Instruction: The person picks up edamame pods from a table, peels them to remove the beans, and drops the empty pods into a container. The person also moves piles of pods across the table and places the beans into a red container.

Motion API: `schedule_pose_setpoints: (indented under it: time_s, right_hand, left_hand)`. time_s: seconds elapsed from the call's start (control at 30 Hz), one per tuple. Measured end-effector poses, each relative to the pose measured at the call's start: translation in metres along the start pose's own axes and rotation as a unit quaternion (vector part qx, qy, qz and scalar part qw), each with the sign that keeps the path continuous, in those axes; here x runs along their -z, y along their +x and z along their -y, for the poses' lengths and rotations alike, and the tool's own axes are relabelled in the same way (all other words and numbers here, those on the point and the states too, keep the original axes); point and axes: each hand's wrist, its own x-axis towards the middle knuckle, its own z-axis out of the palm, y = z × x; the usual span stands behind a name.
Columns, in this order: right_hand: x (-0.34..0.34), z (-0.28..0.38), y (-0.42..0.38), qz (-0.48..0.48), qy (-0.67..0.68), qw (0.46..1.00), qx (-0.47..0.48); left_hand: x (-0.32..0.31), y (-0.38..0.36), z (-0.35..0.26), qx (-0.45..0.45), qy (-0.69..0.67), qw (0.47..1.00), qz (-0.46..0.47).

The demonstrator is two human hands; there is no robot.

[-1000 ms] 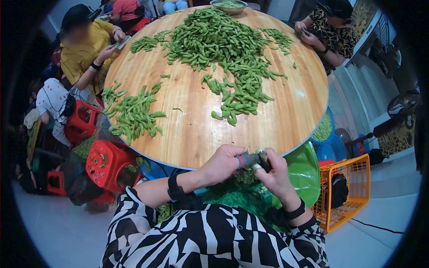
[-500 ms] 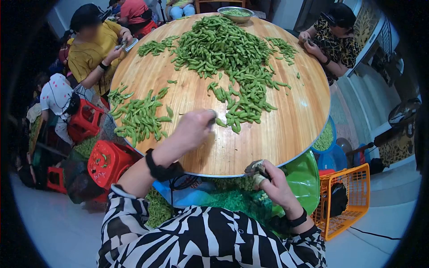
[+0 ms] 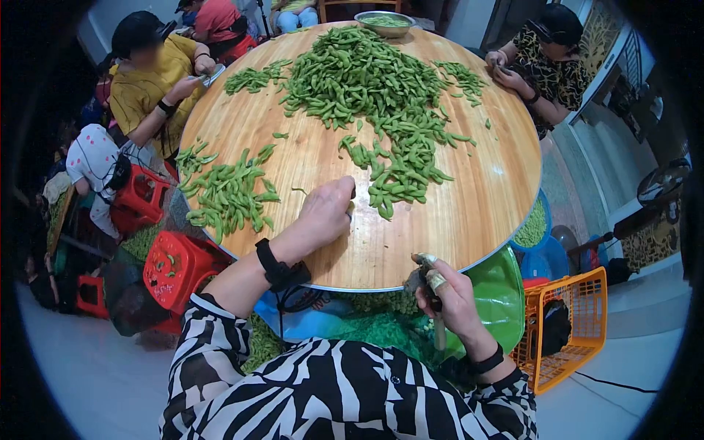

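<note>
Round wooden table [image 3: 469, 213] heaped with edamame pods [image 3: 367, 73]. Left hand [image 3: 328, 209] reaching to the near tongue of the heap at twelve o'clock, fingers narrowed, apparently pinching a pod [image 3: 350, 196]. Right hand [image 3: 447, 290] at four o'clock, off the rim, clasping a small cutter [image 3: 425, 277] above a green bag [image 3: 499, 282]. Probably fetching; next, bringing the pod back to the blade. Co-workers seated at ten and two o'clock.

No readable text, no labels, brands, numbers or signs on the desk [image 3: 469, 213], stools [image 3: 176, 268], basket [image 3: 568, 330] or clothing
</note>
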Motion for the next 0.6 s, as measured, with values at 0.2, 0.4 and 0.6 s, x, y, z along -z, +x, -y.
schedule_pose_setpoints:
  time_s: [0.2, 0.4, 0.6]
  right_hand:
    - [-0.004, -0.002, 0.004, 0.008, 0.032, 0.999, -0.014]
    - [-0.012, -0.001, 0.012, -0.007, 0.094, 0.996, 0.001]
    - [-0.013, -0.008, 0.012, -0.024, 0.119, 0.992, 0.024]
  left_hand:
    - [0.014, -0.005, -0.035, 0.025, -0.169, 0.983, 0.062]
    - [0.002, -0.026, -0.076, 0.037, -0.443, 0.893, 0.074]
    - [-0.002, -0.032, -0.087, 0.061, -0.502, 0.856, 0.113]
